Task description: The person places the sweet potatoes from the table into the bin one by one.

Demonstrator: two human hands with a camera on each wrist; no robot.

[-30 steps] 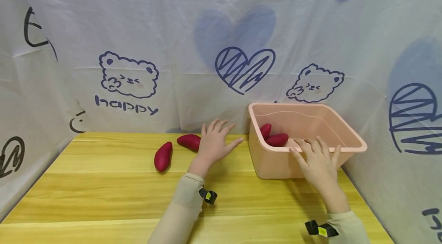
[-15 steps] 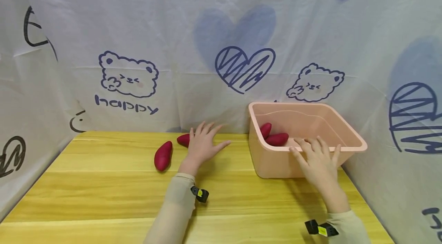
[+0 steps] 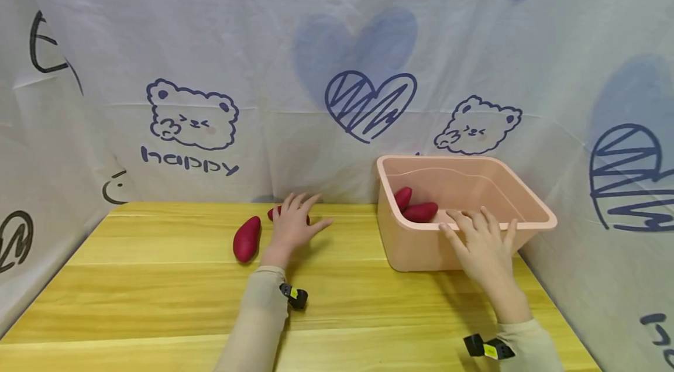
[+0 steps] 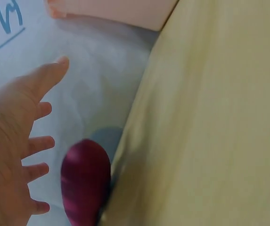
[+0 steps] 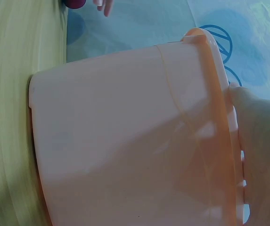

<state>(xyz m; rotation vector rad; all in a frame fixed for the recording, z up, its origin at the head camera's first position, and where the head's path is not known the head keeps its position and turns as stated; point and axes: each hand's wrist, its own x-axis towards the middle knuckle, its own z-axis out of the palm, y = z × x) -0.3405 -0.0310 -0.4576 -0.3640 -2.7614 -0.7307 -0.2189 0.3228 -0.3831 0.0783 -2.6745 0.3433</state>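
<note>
Could push rear red tuber (image 4: 85, 178) into backdrop (image 3: 279, 38) by closing off-centre from spread, empty left hand (image 3: 291, 228), with splayed right hand (image 3: 485, 250) at bin rim (image 3: 534, 226).

A pale cloth backdrop (image 3: 274, 38) fills the upper part of the frame, with a bear drawing (image 3: 192, 114) left of centre, the word "happy" (image 3: 189, 160) beneath it, and a striped outline heart (image 3: 371, 106) overlapping a soft blue heart (image 3: 353, 38) near the middle. A second, tilted bear (image 3: 478, 126) sits right of centre, and another striped heart (image 3: 625, 179) meets the right edge. Yellow wood-grain counter (image 3: 158, 296) spans the lower part.
</note>
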